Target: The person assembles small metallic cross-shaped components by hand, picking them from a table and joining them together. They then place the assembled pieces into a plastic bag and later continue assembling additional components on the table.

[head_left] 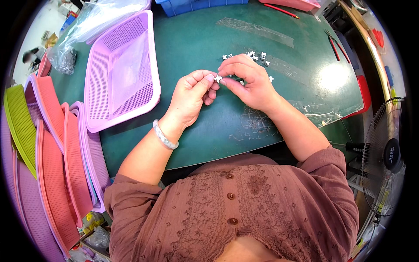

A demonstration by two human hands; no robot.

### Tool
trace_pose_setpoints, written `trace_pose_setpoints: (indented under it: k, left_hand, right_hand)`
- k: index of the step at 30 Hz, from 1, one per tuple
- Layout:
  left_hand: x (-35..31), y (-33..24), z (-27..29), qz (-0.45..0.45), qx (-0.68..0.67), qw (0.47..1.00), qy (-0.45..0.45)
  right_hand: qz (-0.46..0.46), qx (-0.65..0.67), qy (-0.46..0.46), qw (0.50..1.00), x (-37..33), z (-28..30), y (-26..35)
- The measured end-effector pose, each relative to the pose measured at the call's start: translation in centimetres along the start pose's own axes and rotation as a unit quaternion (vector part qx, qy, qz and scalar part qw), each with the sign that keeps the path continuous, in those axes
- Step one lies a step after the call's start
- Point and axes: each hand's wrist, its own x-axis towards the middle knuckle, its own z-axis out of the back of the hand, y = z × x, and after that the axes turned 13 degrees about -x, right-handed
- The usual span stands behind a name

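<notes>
Between thumb and forefinger, my left hand (192,94) pinches a small white cross-shaped piece (218,78) above the green table. My right hand (252,83) meets it from the other side, its thumb tip at the piece and its fingers curled. Several similar small white pieces with dark parts (263,56) lie loose on the table, just beyond and around my right hand, which hides some of them. A pale bangle circles my left wrist.
A lilac perforated basket (155,83) with a clear plastic bag (131,72) inside stands at left. Stacked baskets (52,174) rise beside the table (192,144). Red-handled pliers (336,48), a red pencil (281,11) and a blue crate (196,8) sit farther off. A fan (379,157) stands right.
</notes>
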Motion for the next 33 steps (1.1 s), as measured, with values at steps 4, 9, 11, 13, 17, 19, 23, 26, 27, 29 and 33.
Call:
trace_pose_setpoints:
  k: [4, 9, 11, 13, 17, 19, 23, 26, 27, 29, 33]
  left_hand:
    - [-0.03, 0.02, -0.04, 0.000, -0.003, 1.000, 0.000]
    - [-0.07, 0.02, -0.16, -0.003, -0.023, 1.000, 0.001]
    - [-0.07, 0.03, -0.23, -0.008, -0.015, 1.000, 0.001]
    - [-0.08, 0.08, -0.26, -0.017, 0.007, 1.000, -0.001]
    - [-0.13, 0.01, -0.52, -0.041, 0.032, 0.999, -0.017]
    - [-0.17, -0.02, -0.61, -0.049, 0.051, 0.997, -0.020]
    - [-0.16, -0.03, -0.61, -0.049, 0.060, 0.997, -0.012]
    - [-0.18, 0.03, -0.65, -0.048, 0.047, 0.998, -0.015]
    - [-0.20, 0.02, -0.67, -0.046, 0.043, 0.998, -0.016]
    - [-0.19, 0.04, -0.66, -0.041, 0.035, 0.998, -0.015]
    - [-0.06, -0.01, -0.40, -0.015, -0.010, 1.000, -0.001]
  right_hand:
    - [0.004, 0.003, -0.003, 1.000, -0.01, -0.06, -0.05]
    - [-0.007, 0.019, -0.020, 1.000, 0.02, -0.24, 0.04]
    - [-0.006, 0.017, -0.023, 1.000, -0.01, -0.27, -0.11]
    - [-0.008, 0.016, -0.024, 1.000, -0.04, -0.30, -0.17]
    - [-0.033, 0.029, -0.016, 0.999, -0.07, -0.23, 0.09]
    - [-0.040, 0.037, -0.013, 0.998, -0.06, -0.23, 0.18]
    - [-0.033, 0.038, -0.008, 0.999, -0.10, -0.19, 0.00]
    - [-0.027, 0.038, -0.006, 0.999, -0.09, -0.18, -0.07]
    - [-0.025, 0.038, -0.007, 0.999, -0.09, -0.17, -0.09]
    - [-0.041, 0.058, -0.017, 0.997, -0.13, -0.17, 0.01]
    - [-0.053, 0.071, -0.030, 0.996, -0.15, -0.13, 0.04]
